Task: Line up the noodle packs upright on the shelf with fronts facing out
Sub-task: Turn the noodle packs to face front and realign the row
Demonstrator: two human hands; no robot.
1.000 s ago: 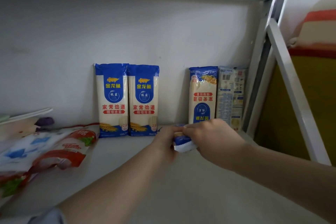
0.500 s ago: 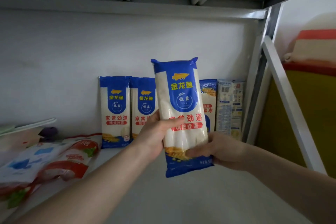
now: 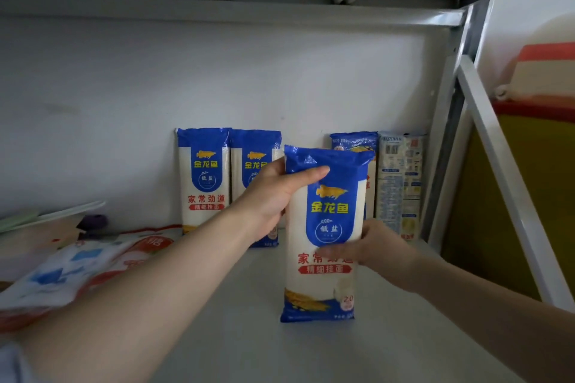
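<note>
Blue-white noodle pack point(image 3: 323, 236) upright, gripped by both hands' fingers point(image 3: 311, 172).

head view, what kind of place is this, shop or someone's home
Probably a storage or shop shelf, though I can't tell which: a white metal rack with another tier overhead, identical blue-and-white noodle packs standing against the back wall, and other bagged goods lying at the left.
</note>
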